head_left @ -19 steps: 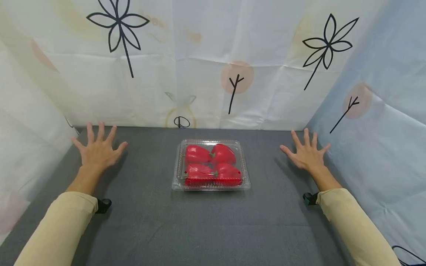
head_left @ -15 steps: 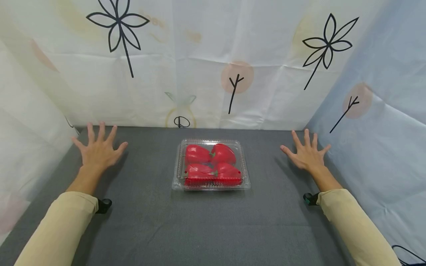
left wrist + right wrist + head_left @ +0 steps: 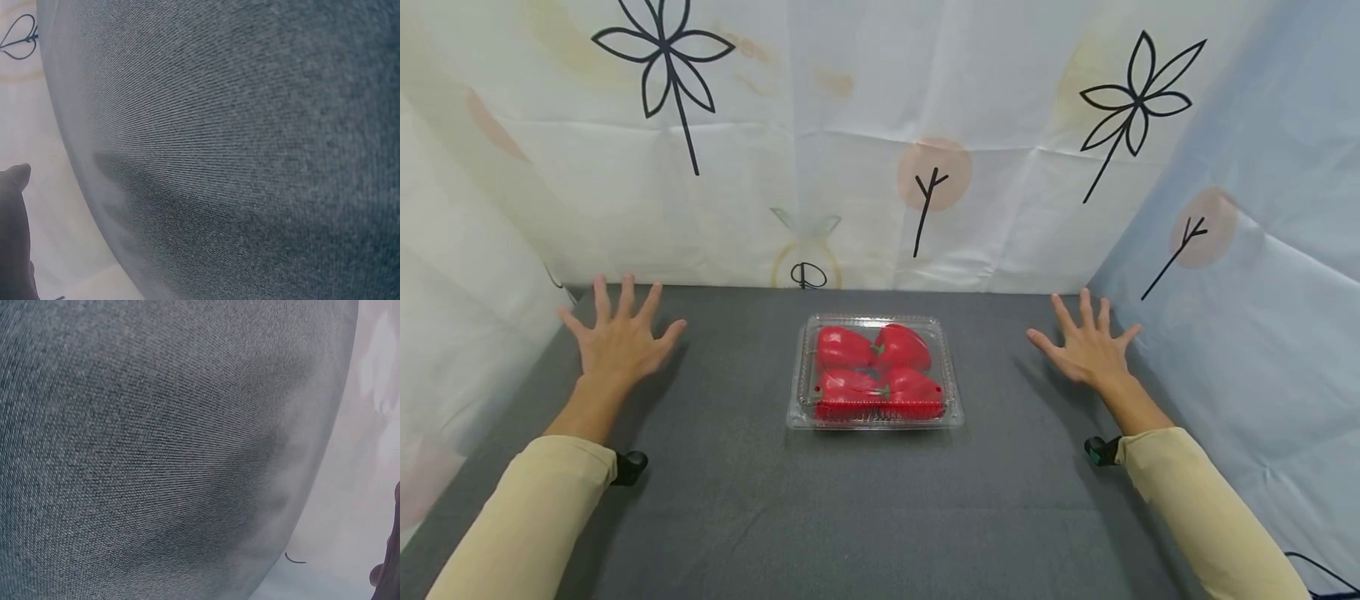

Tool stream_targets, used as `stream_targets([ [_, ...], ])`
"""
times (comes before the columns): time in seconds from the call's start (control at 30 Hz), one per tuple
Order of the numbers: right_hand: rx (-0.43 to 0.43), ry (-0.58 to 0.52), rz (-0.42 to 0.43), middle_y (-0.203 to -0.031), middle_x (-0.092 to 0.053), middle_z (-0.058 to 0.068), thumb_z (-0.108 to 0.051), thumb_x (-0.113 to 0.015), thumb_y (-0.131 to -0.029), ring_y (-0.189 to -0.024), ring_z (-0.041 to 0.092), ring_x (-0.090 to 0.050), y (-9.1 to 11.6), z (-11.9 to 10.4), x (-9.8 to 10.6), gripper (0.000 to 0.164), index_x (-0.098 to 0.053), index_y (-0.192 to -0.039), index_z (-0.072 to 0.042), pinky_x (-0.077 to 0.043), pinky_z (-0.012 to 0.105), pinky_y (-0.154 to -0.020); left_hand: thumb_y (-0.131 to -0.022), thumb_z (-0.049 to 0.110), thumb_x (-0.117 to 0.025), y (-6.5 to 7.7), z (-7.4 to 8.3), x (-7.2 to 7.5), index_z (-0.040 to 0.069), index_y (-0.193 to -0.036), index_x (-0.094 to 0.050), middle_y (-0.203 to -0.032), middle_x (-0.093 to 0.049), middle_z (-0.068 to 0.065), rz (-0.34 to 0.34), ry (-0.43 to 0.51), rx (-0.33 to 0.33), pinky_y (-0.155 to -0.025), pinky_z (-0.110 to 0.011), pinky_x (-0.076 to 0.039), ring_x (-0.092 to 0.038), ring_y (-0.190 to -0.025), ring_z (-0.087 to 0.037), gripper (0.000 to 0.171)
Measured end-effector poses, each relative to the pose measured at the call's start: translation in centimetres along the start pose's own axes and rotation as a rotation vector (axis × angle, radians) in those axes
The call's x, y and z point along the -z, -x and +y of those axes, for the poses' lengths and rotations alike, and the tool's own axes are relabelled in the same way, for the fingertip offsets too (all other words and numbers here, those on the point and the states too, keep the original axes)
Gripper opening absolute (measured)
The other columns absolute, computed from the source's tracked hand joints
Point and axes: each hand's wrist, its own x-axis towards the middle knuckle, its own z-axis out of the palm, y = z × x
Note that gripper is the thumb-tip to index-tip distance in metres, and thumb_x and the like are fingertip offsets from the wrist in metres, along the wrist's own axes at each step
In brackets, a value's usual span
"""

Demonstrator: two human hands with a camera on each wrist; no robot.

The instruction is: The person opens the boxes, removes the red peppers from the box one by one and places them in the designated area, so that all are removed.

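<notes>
A clear plastic clamshell box (image 3: 801,408) with several red bell peppers (image 3: 904,347) inside sits on the grey cloth, its lid closed. Well to the left of the box, my left hand (image 3: 619,343) is spread with straight fingers and holds nothing. My right hand (image 3: 1088,348) is spread the same way, apart from the box on its right. Part of the left hand (image 3: 14,231) shows at the edge of the left wrist view, and a sliver of the right hand (image 3: 390,569) in the right wrist view. Neither wrist view shows the box.
Grey cloth (image 3: 865,517) covers the table. A white printed sheet (image 3: 865,108) rises along the back edge, with side sheets (image 3: 1285,333) close beyond each hand. Dark cable (image 3: 1326,573) lies at the lower right corner.
Both hands have shifted very slightly to the left in the head view, still spread. The box of peppers has stayed in place.
</notes>
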Motion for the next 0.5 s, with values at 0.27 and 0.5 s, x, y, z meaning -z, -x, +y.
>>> stream_targets([
  [0.27,0.026,-0.001,-0.001,-0.162,0.018,0.022,-0.075,-0.031,-0.094,-0.144,0.052,0.016,0.3,-0.9,0.5,0.090,-0.004,-0.161,-0.022,0.017,0.084,-0.091,-0.102,0.058,-0.035,0.4,0.3,0.2,0.017,-0.160,-0.007,-0.163,0.009,-0.023,0.010,-0.018,-0.010,-0.096,-0.082,0.016,0.022,-0.145,-0.046,0.077],
  [0.5,0.066,0.017,0.028,-0.163,0.014,0.021,-0.074,-0.033,-0.094,-0.145,0.051,0.014,0.7,-1.8,1.0,0.089,-0.004,-0.161,-0.024,0.016,0.084,-0.093,-0.102,0.058,-0.036,0.8,0.5,0.5,0.016,-0.160,-0.013,-0.163,0.006,-0.023,0.028,-0.014,-0.032,-0.097,-0.080,0.018,0.027,-0.144,-0.041,0.076],
])
